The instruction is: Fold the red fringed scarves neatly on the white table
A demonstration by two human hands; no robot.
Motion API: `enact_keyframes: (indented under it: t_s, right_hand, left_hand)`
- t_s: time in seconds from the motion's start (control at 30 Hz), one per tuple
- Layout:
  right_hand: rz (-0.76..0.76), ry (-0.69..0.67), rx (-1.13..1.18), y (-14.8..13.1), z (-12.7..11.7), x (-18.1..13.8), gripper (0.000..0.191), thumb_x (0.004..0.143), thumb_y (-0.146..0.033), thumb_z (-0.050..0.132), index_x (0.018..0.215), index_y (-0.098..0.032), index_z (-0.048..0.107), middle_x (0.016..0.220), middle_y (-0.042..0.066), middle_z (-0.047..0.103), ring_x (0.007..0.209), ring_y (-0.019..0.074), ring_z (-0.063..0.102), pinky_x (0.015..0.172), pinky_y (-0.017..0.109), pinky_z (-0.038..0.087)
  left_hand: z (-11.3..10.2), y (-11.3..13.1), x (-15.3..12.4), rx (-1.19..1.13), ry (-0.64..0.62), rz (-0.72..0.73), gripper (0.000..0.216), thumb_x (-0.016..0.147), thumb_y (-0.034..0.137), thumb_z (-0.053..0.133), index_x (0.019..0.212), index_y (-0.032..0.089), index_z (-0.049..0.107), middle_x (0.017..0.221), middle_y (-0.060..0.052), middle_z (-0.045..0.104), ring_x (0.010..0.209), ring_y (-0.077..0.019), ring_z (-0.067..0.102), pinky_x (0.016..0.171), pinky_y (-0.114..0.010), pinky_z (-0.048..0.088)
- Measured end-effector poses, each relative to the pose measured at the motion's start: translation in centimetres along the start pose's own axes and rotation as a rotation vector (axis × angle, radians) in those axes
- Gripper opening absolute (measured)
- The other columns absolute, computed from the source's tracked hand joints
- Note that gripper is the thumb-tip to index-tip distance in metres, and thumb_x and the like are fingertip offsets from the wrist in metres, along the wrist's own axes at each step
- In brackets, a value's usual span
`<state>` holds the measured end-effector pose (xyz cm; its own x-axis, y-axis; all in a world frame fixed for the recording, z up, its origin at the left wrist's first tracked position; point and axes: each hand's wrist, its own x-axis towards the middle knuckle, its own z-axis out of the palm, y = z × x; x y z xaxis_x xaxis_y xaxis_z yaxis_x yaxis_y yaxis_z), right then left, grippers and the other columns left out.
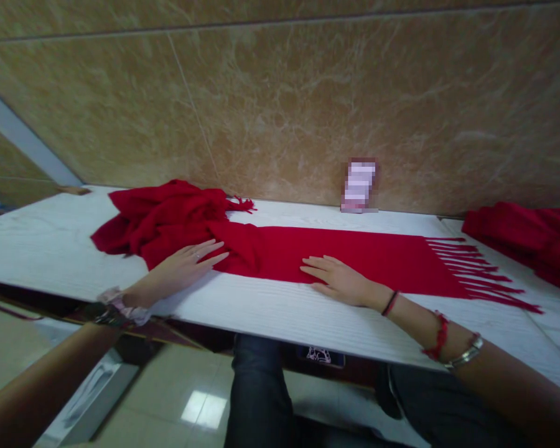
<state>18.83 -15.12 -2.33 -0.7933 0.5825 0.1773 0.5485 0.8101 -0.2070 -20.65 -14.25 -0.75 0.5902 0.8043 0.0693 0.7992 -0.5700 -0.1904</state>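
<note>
A red scarf (382,258) lies along the white table. Its right part is spread flat and ends in twisted fringe, while its left part is a loose, crumpled heap with a bit of fringe at the back. My left hand (186,264) rests on the front of the crumpled part, fingers stretched out to the right. On the flat part, near its front edge, lies my right hand (338,280), palm down with fingers extended to the left. Neither hand grips the cloth.
More red cloth (532,239) is heaped at the right end of the white table (261,305). A phone-like object (359,185), blurred out, leans against the tan marbled wall (280,106). A small brown piece (73,190) lies at the back left. Below the front edge are my legs (261,392).
</note>
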Motion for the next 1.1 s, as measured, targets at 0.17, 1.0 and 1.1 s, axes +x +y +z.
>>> enact_keyframes:
  t_s: [0.17, 1.0, 1.1]
  right_hand:
    - [0.01, 0.015, 0.001, 0.6, 0.3, -0.6, 0.045, 0.095, -0.038, 0.034, 0.135, -0.021, 0.045, 0.14, 0.008, 0.045, 0.132, 0.0198, 0.036, 0.11, 0.045, 0.027]
    - [0.011, 0.095, 0.021, 0.2, 0.4, -0.3, 0.037, 0.092, -0.027, 0.043, 0.125, -0.017, 0.056, 0.131, 0.01, 0.054, 0.125, 0.0222, 0.045, 0.107, 0.046, 0.032]
    - [0.011, 0.119, 0.034, 0.2, 0.5, -0.3, 0.036, 0.091, -0.025, 0.045, 0.124, -0.018, 0.057, 0.13, 0.011, 0.056, 0.124, 0.0222, 0.046, 0.106, 0.046, 0.034]
  left_hand:
    - [-0.4, -4.4, -2.1, 0.029, -0.046, -0.039, 0.055, 0.089, 0.017, 0.014, 0.127, 0.022, 0.053, 0.145, -0.001, 0.037, 0.136, -0.0218, 0.026, 0.109, -0.042, 0.025]
    - [-5.1, 2.3, 7.9, 0.076, -0.075, 0.394, 0.05, 0.073, -0.002, 0.041, 0.117, 0.018, 0.055, 0.117, -0.007, 0.06, 0.112, -0.0176, 0.049, 0.106, -0.036, 0.027]
    - [-4.9, 3.1, 8.0, 0.146, -0.1, 0.38, 0.039, 0.073, 0.002, 0.047, 0.105, 0.02, 0.062, 0.101, -0.006, 0.065, 0.099, -0.0188, 0.055, 0.104, -0.04, 0.028]
